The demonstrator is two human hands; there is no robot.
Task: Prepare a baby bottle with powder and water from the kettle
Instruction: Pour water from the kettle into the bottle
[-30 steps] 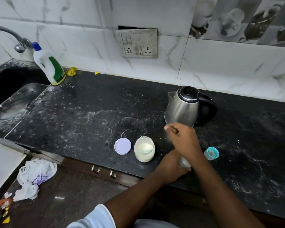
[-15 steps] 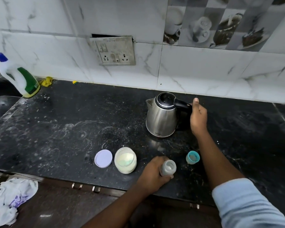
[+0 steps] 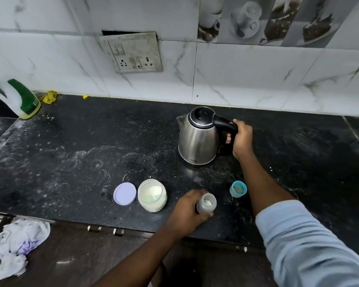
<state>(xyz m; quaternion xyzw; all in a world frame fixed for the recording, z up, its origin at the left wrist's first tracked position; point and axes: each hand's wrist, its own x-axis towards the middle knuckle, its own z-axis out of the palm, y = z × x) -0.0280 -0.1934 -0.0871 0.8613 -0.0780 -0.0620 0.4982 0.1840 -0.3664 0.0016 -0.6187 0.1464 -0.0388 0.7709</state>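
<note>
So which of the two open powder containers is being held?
The small baby bottle, gripped by the left hand. The wider powder jar to its left stands untouched, its lilac lid lying beside it.

Left hand (image 3: 187,212) grips small clear plastic baby bottle (image 3: 206,206), upright on black speckled stone countertop (image 3: 91,154) near its front edge. Just left of that grip: open round glass jar of white powder (image 3: 152,195), with flat round lilac plastic lid (image 3: 124,193) just beside the jar's left. Right of the grip: small teal plastic bottle cap (image 3: 238,189). Behind, right hand (image 3: 241,139) grips the handle of round steel electric kettle (image 3: 197,139); the kettle body sits left of that grip.
</note>
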